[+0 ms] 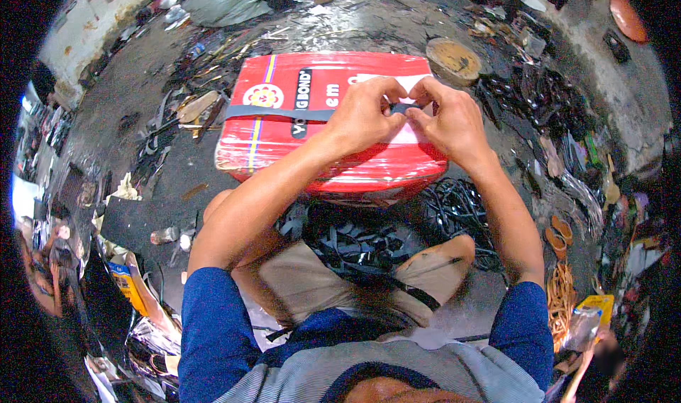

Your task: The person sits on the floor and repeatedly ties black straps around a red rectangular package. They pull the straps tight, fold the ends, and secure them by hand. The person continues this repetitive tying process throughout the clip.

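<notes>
A red box [333, 163] wrapped in shiny clear plastic stands in front of my crossed legs. A flat dark strip [273, 113] runs across its top from the left edge and passes under my left hand [363, 116]. Both hands meet over the right half of the box, fingers bent in a pinch. Between the fingertips of my left hand and my right hand [450, 119] is a short dark piece of the strip. My fingers partly hide how it is folded or joined. A pale patch on the box shows beneath the hands.
Black strips [358, 243] lie heaped in my lap, with a dark tangle [457, 208] beside them. Behind the box's right corner is a round brownish disc [454, 59]. Dark scraps [521, 101] litter the right side. Orange-brown cords [560, 300] lie at lower right.
</notes>
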